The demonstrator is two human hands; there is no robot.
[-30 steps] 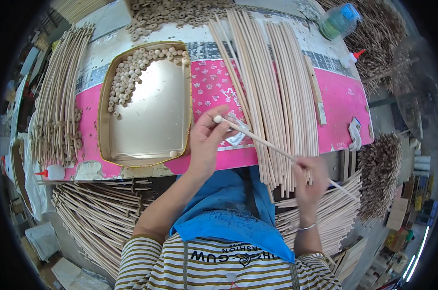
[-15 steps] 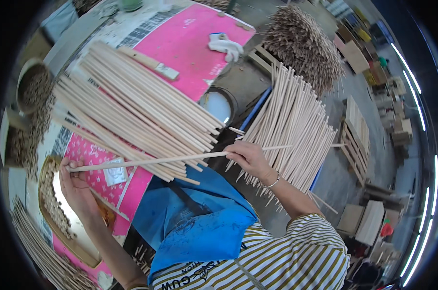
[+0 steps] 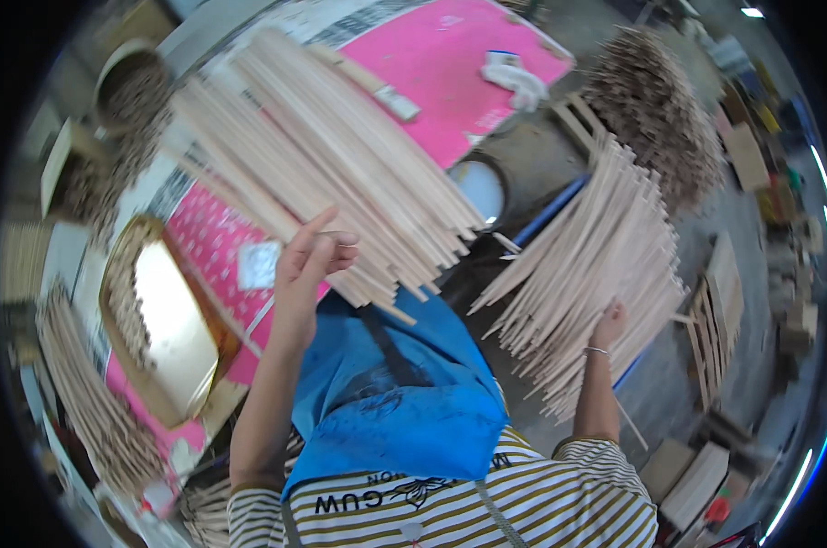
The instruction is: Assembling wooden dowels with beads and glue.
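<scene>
My left hand [image 3: 311, 263] is raised at the near edge of a row of pale wooden rods [image 3: 340, 173] lying on the table. Its fingers are apart, some loosely bent, and nothing shows in them. My right hand [image 3: 611, 321], with a bracelet at the wrist, is over a large stack of wooden rods [image 3: 578, 256] to the right. Its fingers look curled in; motion blur and the rods behind hide whether a rod is in them.
On the pink-covered table [image 3: 422, 55] lie a white glove [image 3: 516, 80] and a flat wooden-handled tool [image 3: 398, 102]. A tray [image 3: 178, 333] holds small wooden pieces at left. A bucket [image 3: 479, 187] stands beyond the rods. Another rod bundle [image 3: 651, 110] stands behind, near a pallet [image 3: 716, 310].
The single rod held across both hands is no longer between them. My right hand has moved right to the stack; my left hand has moved right from the tray to the rod row. The view has shifted.
</scene>
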